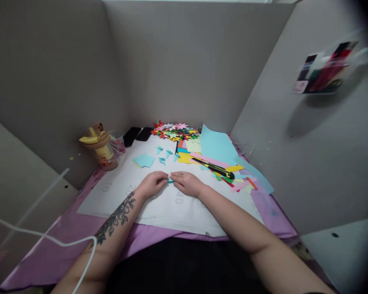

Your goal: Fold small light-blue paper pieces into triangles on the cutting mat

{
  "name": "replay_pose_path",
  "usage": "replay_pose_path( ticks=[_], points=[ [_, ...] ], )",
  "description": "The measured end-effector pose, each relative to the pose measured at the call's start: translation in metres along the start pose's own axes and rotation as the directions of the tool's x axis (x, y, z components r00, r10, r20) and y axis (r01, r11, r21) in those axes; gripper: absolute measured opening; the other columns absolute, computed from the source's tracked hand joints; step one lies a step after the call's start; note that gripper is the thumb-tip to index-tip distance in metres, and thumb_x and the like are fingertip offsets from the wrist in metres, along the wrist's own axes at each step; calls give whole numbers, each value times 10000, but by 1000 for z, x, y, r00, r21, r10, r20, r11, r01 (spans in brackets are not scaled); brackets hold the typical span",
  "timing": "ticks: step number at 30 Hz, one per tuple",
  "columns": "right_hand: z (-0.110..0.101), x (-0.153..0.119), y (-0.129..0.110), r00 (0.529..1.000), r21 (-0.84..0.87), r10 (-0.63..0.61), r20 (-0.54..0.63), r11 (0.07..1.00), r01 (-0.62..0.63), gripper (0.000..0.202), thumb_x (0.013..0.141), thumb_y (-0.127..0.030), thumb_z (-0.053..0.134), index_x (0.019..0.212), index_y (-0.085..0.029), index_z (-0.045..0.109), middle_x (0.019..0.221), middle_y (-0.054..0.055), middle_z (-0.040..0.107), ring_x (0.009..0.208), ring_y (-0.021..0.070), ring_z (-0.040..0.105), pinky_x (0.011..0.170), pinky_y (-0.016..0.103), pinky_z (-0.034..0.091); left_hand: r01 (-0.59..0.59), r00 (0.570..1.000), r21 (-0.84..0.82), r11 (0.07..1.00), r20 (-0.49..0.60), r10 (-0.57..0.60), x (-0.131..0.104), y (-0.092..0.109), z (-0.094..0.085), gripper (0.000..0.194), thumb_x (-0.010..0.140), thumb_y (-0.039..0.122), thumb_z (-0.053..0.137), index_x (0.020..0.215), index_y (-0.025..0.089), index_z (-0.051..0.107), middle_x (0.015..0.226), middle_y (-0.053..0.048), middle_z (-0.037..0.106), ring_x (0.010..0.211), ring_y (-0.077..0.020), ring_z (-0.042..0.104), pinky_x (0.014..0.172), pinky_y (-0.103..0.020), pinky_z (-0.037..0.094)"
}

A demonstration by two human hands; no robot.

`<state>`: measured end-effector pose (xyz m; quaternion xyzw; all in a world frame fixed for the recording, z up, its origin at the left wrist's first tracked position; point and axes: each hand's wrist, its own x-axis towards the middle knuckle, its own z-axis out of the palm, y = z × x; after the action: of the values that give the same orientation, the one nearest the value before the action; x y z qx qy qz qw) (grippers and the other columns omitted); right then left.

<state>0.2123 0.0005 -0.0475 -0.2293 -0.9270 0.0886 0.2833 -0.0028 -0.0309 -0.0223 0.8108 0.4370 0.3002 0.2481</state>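
Both hands meet low over the white sheet (113, 200), with a small blue paper piece (171, 180) between their fingertips. The left hand (154, 183) pinches the piece's left end with its fingers drawn narrow, and the right hand (188, 184) closes on the other end with thumb and fingers near together; the piece is so small and so largely covered that I cannot tell quite how it is folded. Just beyond the hands, four little folded blue shapes (162, 161) lie in a loose group, and to their left sits a fanned stack of light-blue paper (145, 160) with a yellow edge peeping out beneath. Farther back is a heap of many-coloured paper stars (173, 132), in red, pink, yellow, green and white. To the right of the hands, a yellow-and-black cutter (216, 168) rests slantwise over scattered paper strips (241, 185), with a large blue sheet (216, 143) behind it. Two dark flat objects (144, 134), which look like phones, lie at the back left, near a brown-and-yellow lidded cup (102, 152). A purple cloth (69, 230) spreads under the white sheet and shows along its edges, and a white cable (64, 244) loops across the left forearm. Grey panels (184, 61) stand around the workspace, and a clear holder (322, 75) hangs on the right one.
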Motion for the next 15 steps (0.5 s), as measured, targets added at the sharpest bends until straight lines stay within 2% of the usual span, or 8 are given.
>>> replay_pose_path(
  ticks=[4, 11, 15],
  points=[
    [-1, 0, 0, 1000, 45, -15, -1, 999, 15, 345, 827, -187, 506, 1163, -198, 586, 1199, 121, 591, 1090, 214, 560, 924, 400, 467, 33, 999, -5, 999, -20, -33, 0, -2, 0, 260, 777, 183, 468, 942, 198, 669, 976, -64, 672, 925, -188, 595, 869, -314, 449],
    [2, -2, 4, 1000, 7, 16, 10, 1000, -16, 303, 839, -198, 489, 1109, -207, 625, 1178, 107, 604, 1049, 212, 571, 902, 395, 476, -50, 998, 1, 999, -32, 50, 2, -10, 3, 249, 755, 141, 482, 891, 203, 681, 964, -56, 669, 912, -175, 606, 856, -295, 454],
    [2, -1, 5, 1000, -5, 25, 7, 1000, -25, 286, 849, -194, 476, 1083, -223, 638, 1156, 94, 616, 1035, 208, 571, 886, 396, 481, -20, 1000, 9, 1000, -10, 20, 2, -8, 2, 241, 749, 132, 494, 869, 211, 688, 990, -55, 666, 931, -177, 603, 877, -305, 451]
  ],
)
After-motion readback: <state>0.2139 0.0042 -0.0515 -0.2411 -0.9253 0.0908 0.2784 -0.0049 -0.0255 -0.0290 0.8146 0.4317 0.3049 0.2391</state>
